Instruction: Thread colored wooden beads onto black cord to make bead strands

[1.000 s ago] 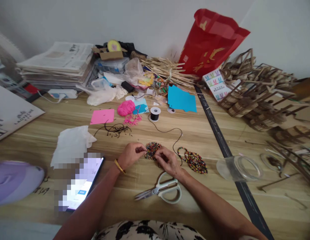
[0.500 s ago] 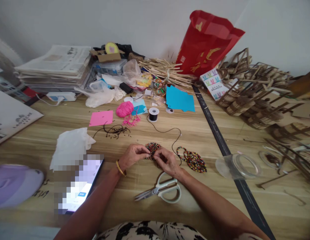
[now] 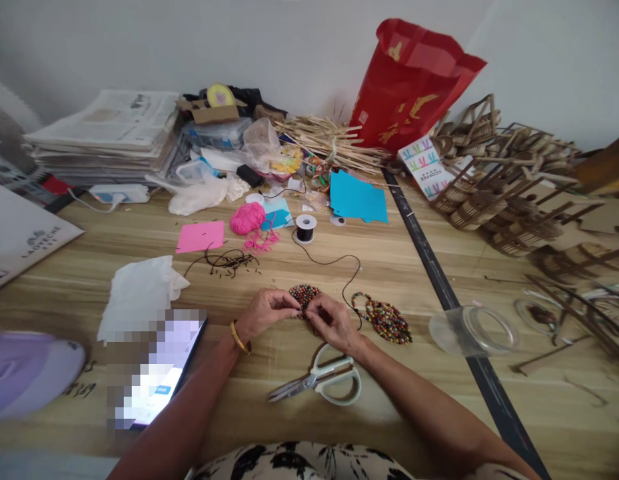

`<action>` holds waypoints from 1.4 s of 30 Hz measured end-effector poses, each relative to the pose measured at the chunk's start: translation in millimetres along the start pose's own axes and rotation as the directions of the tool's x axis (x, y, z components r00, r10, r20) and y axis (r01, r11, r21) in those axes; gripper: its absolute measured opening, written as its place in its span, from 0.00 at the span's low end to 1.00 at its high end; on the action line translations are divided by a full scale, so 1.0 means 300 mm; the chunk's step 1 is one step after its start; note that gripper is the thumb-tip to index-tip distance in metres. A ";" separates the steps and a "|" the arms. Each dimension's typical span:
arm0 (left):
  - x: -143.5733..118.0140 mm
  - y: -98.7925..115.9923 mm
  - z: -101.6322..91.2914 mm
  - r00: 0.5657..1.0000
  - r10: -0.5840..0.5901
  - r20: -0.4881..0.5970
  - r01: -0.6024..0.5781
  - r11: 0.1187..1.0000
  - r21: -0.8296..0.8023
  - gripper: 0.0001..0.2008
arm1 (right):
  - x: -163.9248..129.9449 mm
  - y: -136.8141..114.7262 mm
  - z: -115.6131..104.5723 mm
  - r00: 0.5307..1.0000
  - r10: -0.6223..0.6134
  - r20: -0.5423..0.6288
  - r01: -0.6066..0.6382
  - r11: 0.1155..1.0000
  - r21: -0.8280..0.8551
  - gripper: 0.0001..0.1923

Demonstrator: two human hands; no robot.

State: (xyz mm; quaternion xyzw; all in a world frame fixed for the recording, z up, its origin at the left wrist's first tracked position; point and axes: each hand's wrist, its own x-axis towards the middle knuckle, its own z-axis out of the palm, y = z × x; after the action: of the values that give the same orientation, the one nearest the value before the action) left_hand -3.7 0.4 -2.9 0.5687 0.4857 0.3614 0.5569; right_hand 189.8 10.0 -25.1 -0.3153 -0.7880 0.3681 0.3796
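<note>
My left hand [image 3: 263,312] and my right hand [image 3: 330,321] meet over a small round mat of coloured beads [image 3: 303,293] lying on the wooden table [image 3: 399,253]. Both pinch its near edge with their fingertips. A thin black cord [image 3: 346,267] runs from the beadwork up to a black cord spool [image 3: 306,227]. To the right lies a second, larger beaded piece [image 3: 384,319]. White-handled scissors [image 3: 320,381] rest just in front of my right wrist.
A lit phone [image 3: 156,377] and white plastic [image 3: 136,292] lie left. Pink yarn [image 3: 248,218], pink paper [image 3: 200,236], blue paper [image 3: 356,199], newspapers [image 3: 106,130] and a red bag [image 3: 409,83] stand farther back. A clear lid [image 3: 472,330] and wooden parts [image 3: 509,193] lie right.
My fingertips have drawn closer together at the bead mat's edge. The view has shifted slightly; nothing else on the table has moved.
</note>
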 end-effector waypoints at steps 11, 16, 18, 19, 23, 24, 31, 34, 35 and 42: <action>-0.001 0.004 0.004 1.000 -0.018 0.000 0.018 1.000 0.002 0.07 | 0.000 -0.002 0.000 1.000 -0.006 0.008 0.006 1.000 -0.004 0.06; -0.002 0.007 0.005 1.000 -0.022 -0.002 0.022 1.000 0.018 0.08 | 0.000 -0.004 0.000 1.000 -0.005 0.005 0.005 1.000 0.018 0.06; -0.002 0.006 0.006 1.000 -0.022 -0.004 0.022 1.000 0.017 0.08 | 0.000 -0.003 -0.001 1.000 -0.008 0.007 0.008 1.000 0.022 0.06; -0.002 0.005 0.006 1.000 -0.023 -0.003 0.023 1.000 0.016 0.08 | 0.000 -0.002 -0.001 1.000 -0.011 0.009 0.011 1.000 0.022 0.07; -0.002 0.002 0.008 0.999 -0.034 0.000 0.034 0.999 0.005 0.09 | 0.002 -0.002 -0.002 1.000 -0.024 0.014 0.024 0.999 0.021 0.07; -0.002 0.002 0.008 0.999 -0.038 -0.001 0.038 0.999 0.003 0.09 | 0.002 -0.002 -0.001 0.999 -0.031 0.011 0.031 0.999 0.023 0.06; -0.001 0.004 0.006 0.999 -0.034 -0.004 0.034 0.999 0.000 0.09 | 0.002 -0.006 -0.001 0.999 -0.042 0.000 0.042 0.999 0.023 0.06; -0.001 0.002 0.007 0.999 -0.032 -0.006 0.032 0.999 -0.005 0.08 | 0.004 -0.008 -0.002 0.999 -0.049 0.000 0.049 0.999 0.022 0.06; 0.000 0.001 0.008 0.999 -0.031 -0.007 0.031 0.999 -0.010 0.08 | 0.004 -0.009 -0.003 0.999 -0.048 0.002 0.048 0.999 0.021 0.07; -0.001 0.004 0.008 0.999 -0.034 -0.005 0.034 0.999 -0.012 0.07 | 0.003 -0.005 -0.002 0.999 -0.042 0.006 0.042 0.999 0.017 0.07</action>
State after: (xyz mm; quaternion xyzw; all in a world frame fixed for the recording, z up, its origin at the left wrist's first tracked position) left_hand -1.3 -0.5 -1.9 0.5563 0.4943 0.3563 0.5650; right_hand 189.5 10.3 -23.2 -0.2942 -0.7925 0.3677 0.3876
